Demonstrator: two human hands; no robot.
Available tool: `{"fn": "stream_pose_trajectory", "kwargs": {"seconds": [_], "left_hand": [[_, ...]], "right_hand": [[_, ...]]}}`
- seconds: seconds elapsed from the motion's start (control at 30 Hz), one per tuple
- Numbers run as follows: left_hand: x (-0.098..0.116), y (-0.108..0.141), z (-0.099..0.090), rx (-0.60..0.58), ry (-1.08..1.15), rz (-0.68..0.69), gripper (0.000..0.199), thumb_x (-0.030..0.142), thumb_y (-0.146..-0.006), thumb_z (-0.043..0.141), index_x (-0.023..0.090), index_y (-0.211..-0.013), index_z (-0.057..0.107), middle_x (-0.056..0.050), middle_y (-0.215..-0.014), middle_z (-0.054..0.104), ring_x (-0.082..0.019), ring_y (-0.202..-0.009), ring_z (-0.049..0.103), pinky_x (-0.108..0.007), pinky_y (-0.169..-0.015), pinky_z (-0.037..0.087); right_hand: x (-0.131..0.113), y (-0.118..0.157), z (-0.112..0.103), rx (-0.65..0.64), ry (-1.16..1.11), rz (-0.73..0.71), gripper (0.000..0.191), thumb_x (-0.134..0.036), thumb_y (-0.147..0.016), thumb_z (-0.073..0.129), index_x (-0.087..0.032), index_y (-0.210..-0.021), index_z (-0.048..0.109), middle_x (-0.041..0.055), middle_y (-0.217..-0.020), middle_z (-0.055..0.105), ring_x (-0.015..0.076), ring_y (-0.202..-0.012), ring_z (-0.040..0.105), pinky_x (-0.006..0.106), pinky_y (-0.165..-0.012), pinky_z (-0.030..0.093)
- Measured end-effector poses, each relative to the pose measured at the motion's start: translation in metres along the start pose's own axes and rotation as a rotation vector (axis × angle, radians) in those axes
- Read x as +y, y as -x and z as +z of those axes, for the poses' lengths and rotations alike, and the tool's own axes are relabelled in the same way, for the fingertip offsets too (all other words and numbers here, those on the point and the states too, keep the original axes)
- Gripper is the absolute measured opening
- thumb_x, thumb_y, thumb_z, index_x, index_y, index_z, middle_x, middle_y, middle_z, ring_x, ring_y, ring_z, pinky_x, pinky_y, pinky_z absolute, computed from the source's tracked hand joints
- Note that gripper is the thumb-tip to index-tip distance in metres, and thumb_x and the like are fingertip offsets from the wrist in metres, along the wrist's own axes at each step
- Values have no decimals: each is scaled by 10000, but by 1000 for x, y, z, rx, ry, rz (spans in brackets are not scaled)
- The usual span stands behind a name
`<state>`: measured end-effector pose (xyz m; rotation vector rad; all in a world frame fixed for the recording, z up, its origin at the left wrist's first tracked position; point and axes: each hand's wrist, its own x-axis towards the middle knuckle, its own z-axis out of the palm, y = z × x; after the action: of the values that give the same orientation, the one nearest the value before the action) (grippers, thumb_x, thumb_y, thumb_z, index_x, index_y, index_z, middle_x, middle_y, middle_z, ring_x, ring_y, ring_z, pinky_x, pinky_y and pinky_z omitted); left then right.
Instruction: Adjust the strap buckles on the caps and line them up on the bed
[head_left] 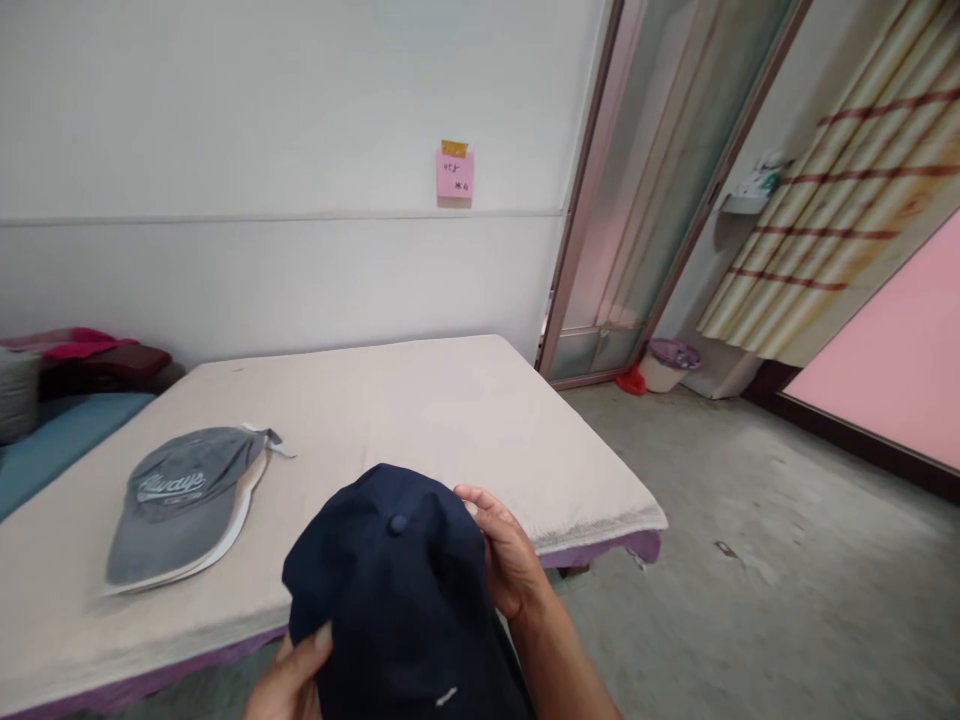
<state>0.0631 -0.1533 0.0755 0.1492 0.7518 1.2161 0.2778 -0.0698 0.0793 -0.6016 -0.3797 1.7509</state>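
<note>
A dark navy cap [397,590] is held up near the bottom centre, in front of the bed's edge, its top button facing me. My left hand [289,680] grips its lower left side, thumb on the cloth. On the cap's upper right side is my right hand [506,550], its fingers closed on the fabric and partly hidden behind it. A grey cap [184,510] with white lettering lies on the bed [420,400] at the left, stacked over a lighter one whose edge shows underneath.
Folded cloths and a dark red item [120,365] lie at the far left. A pink note [454,175] is on the wall. Beyond the bed's right side stand a sliding door [615,200], a bin [667,365] and a striped curtain [840,200] over grey floor.
</note>
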Motion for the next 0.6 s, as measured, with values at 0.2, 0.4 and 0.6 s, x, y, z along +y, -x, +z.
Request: {"fn": "stream_pose_trajectory", "kwargs": {"seconds": [0.2,0.4,0.6], "left_hand": [[27,-48,29,59,24,160,435,204,-819,571,249,-1250,615,-28,-982,766,-288,-1072,647,-415,-939,518],[41,-92,35,47,99,168,418,98,-868,407,228,-1144,693,-64,-888,776,-251,-986,689,-412,-987,469],[16,-122,46,5,96,125,384,142,-872,429,207,-1142,694,-81,-931,771,-258,-1007,681,-418,-998,457]], "right_hand": [[3,1,-27,-51,-65,2,366,-366,-802,687,-171,-1102,612,35,-791,715,154,-689,652,270,-653,477],[33,15,-64,-193,-87,106,422,-526,-795,651,-188,-1046,625,42,-812,704,169,-683,678,242,-544,470],[38,13,-64,29,-99,55,316,-484,-744,716,-207,-881,650,16,-655,644,124,-511,579,212,-436,403]]}}
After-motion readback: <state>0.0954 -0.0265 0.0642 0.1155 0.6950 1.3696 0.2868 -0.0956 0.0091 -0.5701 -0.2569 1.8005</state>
